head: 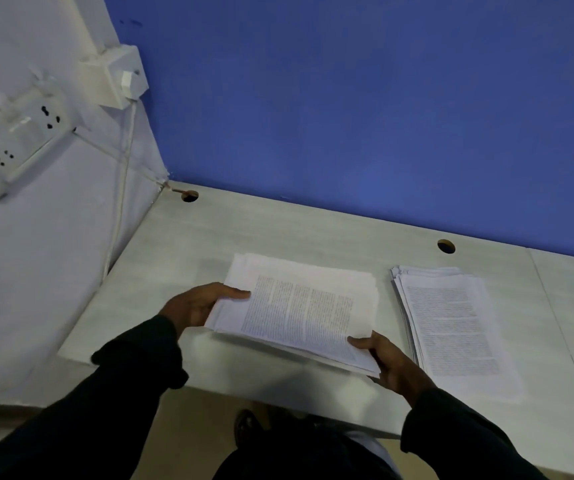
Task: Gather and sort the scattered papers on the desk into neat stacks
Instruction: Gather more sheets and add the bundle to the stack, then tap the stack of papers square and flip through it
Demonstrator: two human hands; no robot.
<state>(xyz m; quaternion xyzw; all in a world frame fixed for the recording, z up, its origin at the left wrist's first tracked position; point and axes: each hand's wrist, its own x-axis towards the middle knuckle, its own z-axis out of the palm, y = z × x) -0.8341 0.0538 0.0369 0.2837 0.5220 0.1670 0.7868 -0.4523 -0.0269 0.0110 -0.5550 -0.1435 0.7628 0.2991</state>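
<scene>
1. The left hand [197,306] grips the left edge of a bundle of printed sheets [299,310], thumb lying on top of the page and the other fingers hidden beneath it.
2. The right hand [387,362] grips the same bundle at its near right corner, thumb on top of the sheet, fingers curled under the edge.
3. Between the two grips the bundle sits tilted, its near edge lifted off the bench [278,230]; whether its far edge touches the surface cannot be told. The sheets are not squared, so their edges fan out along the near side and at the far left corner.
4. The top page carries dense text set in columns.
5. Just to the right of the right-hand grip, a second stack of printed papers [451,327] lies flat on the bench, apart from the held bundle, its left edges loosely fanned.
6. Beyond the grips, near the blue wall [365,98], two round cable holes are cut in the bench: one [189,196] at the far left corner, one [446,246] beyond the second stack.
7. Left of the left-hand grip, a white side wall carries a socket panel [15,147] and a switch box [117,77], with a white cable [119,209] running down from it.
8. Both arms wear dark sleeves [133,375].
</scene>
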